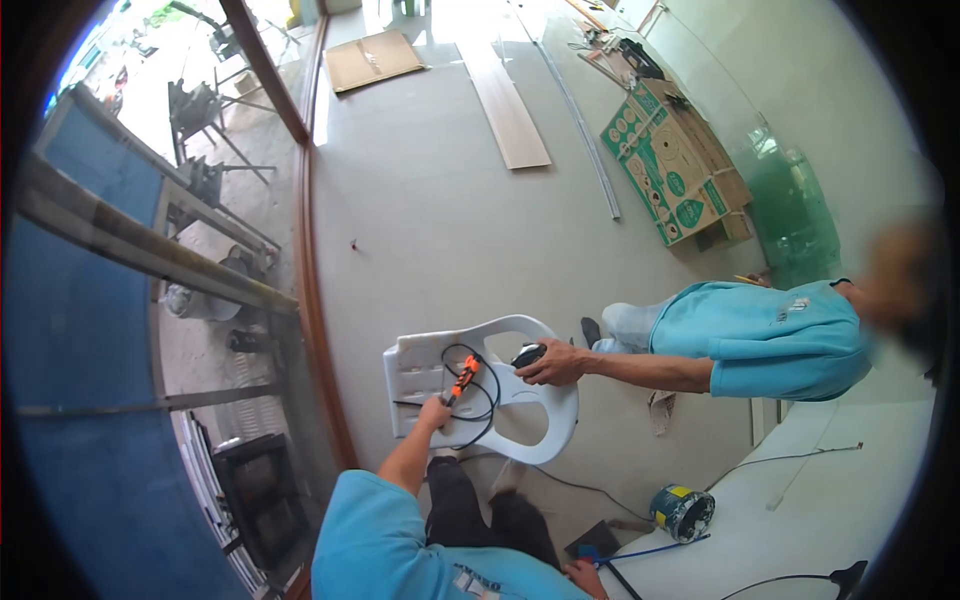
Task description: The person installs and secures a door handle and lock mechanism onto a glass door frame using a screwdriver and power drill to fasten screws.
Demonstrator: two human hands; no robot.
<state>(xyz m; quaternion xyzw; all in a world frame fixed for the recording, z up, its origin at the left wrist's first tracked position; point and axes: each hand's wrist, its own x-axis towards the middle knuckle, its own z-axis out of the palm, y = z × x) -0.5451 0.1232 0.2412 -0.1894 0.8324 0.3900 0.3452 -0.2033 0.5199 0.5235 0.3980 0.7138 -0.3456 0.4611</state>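
My left hand [435,411] is closed on the end of an orange-and-black tool [462,380], over the seat of a white plastic chair [540,418]. A thin black cable [497,392] loops around the tool on the chair. At the lower edge, my right hand [585,578] is partly cut off, right beside a blue piece [588,553] and a dark flat plate [590,538]; I cannot tell whether it grips them. A co-worker's hand [553,363] holds a dark rounded object [527,354] above the chair's armrest.
The co-worker in a teal shirt [770,325] stands at the right. A paint-smeared bucket [682,513] sits near a cable on the floor. Farther off are a green-printed carton [670,165], a long board [503,105], a metal strip [580,120] and flat cardboard [373,60]. Glass panels line the left.
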